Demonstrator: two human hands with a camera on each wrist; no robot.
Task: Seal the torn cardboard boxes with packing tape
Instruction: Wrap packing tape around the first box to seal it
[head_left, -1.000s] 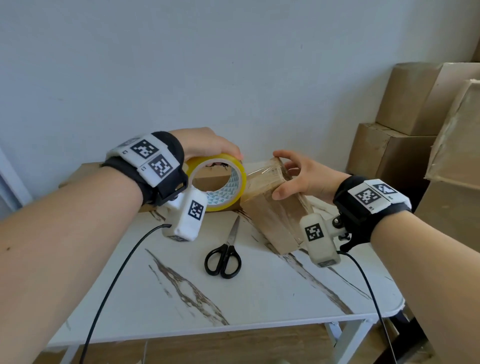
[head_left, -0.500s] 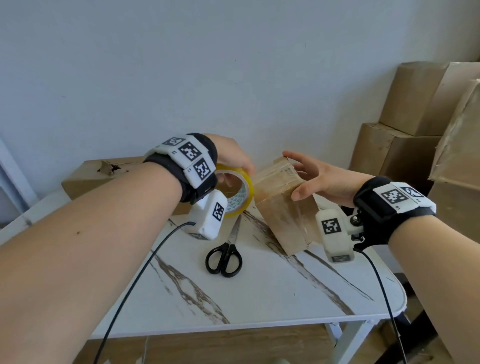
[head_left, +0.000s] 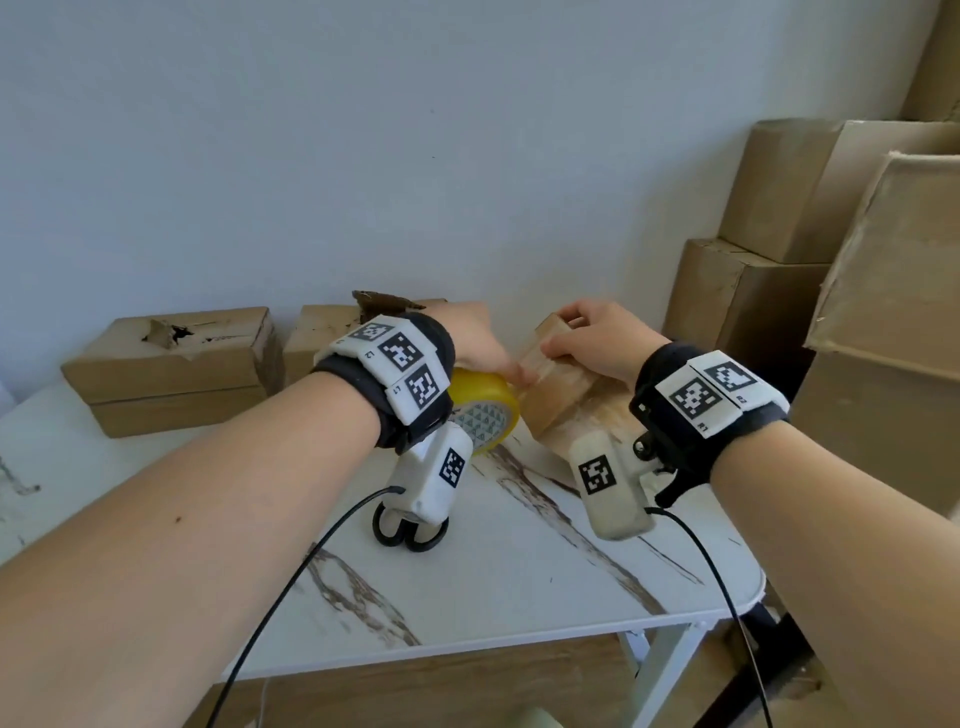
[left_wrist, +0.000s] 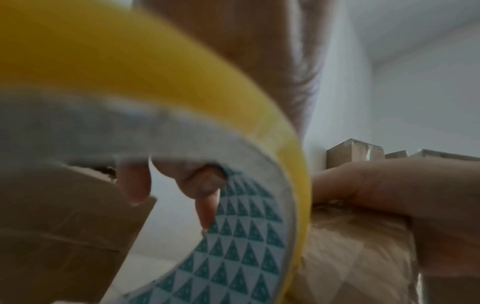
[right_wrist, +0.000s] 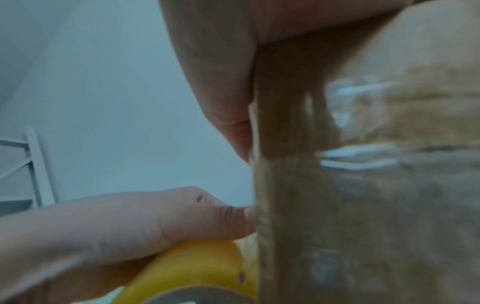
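Observation:
A yellow packing tape roll (head_left: 480, 410) is gripped by my left hand (head_left: 483, 343), with fingers (left_wrist: 205, 205) hooked through its patterned core. The roll's edge sits against the left face of a small cardboard box (head_left: 561, 410), glossy with tape, that stands tilted on the white marbled table (head_left: 519, 587). My right hand (head_left: 602, 338) grips that box over its top corner, thumb (right_wrist: 221, 82) on the left face. My left thumb touches the box (right_wrist: 363, 185) just above the roll (right_wrist: 194, 267). Two torn boxes (head_left: 176, 364) (head_left: 322, 332) lie at the back left.
Black-handled scissors (head_left: 410, 530) lie mid-table, mostly hidden behind my left wrist camera. A stack of large cardboard boxes (head_left: 779, 260) stands off the table's right end. The wall runs close behind the table.
The tape roll has moved right until it meets the small box. My right hand has shifted from the box's side onto its top. My view has swung left and now shows the two torn boxes.

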